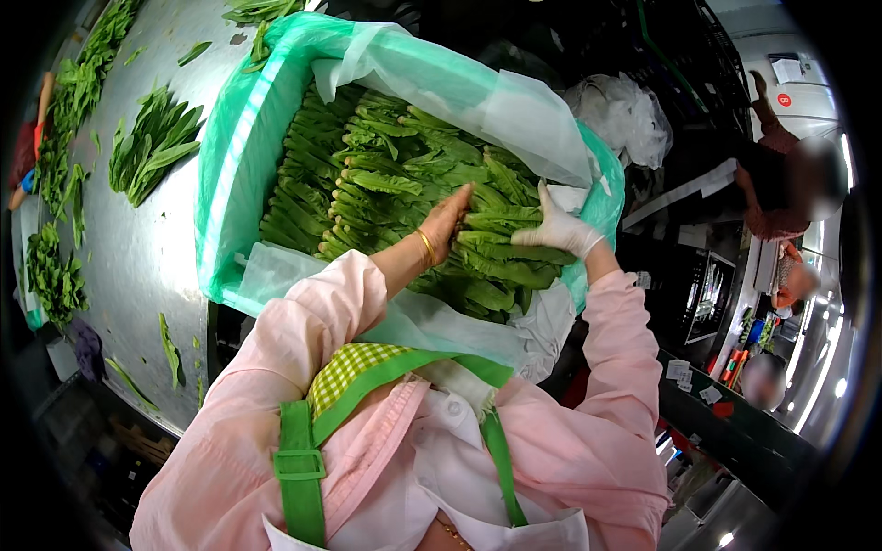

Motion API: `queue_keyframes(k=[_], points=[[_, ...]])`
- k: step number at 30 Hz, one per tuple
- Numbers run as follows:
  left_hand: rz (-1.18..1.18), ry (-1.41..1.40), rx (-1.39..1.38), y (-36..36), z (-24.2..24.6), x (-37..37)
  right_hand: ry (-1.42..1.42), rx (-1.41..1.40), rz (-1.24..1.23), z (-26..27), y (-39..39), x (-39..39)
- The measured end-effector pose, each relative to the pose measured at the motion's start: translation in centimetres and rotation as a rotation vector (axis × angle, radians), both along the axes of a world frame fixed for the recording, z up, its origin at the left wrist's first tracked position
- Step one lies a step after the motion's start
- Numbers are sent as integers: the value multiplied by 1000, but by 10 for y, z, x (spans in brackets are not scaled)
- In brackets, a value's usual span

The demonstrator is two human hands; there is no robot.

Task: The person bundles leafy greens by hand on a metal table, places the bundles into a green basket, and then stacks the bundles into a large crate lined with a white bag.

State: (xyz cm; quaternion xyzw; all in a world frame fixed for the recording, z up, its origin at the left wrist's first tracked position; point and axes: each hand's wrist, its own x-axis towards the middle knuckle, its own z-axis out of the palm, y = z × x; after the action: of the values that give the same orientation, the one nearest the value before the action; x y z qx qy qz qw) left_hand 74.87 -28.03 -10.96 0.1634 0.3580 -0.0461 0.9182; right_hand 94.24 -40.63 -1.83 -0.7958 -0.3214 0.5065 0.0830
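Observation:
Rows of long leafy greens (386, 179), their cut stem ends lined up, fill a crate lined with green plastic film (231, 179) and white paper (537, 124). My bare left hand (448, 224), with a gold bangle at the wrist, presses against the stem ends of the right-hand bundle (510, 237). On the leafy side of that bundle lies my right hand (559, 231) in a white glove, thumb spread from the fingers. Both hands hold the bundle between them inside the crate. The left fingertips are partly hidden by the leaves.
A metal table (138, 262) at the left carries a loose bunch of greens (153, 146), a long pile (76, 96) and scattered leaves. Crumpled clear plastic (623, 117) lies beyond the crate. Several other people are around, one person (778, 172) at the right.

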Motion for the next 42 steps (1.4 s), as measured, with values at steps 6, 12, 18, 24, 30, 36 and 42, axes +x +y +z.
queue_keyframes(k=[6, 12, 18, 24, 30, 36, 42], points=[[-22, 210, -10, -1, -12, 11, -392, -301, 183, -13, 57, -1], [-74, 244, 170, -1, -39, 3, -1068, -1, 566, -49, 82, -4], [-143, 226, 233, -4, -22, -6, -953, 151, 541, -82, 67, 2], [-244, 88, 443, -8, -17, -17, -1029, 138, 655, -85, 73, -8], [-466, 199, 373, -1, 9, -16, -1017, 132, 595, -96, 85, 3], [-817, -181, 839, -5, -51, -44, -1062, 178, 720, -96, 70, -4], [-911, -324, 673, -5, -30, -34, -990, 85, 597, -91, 101, -4]])
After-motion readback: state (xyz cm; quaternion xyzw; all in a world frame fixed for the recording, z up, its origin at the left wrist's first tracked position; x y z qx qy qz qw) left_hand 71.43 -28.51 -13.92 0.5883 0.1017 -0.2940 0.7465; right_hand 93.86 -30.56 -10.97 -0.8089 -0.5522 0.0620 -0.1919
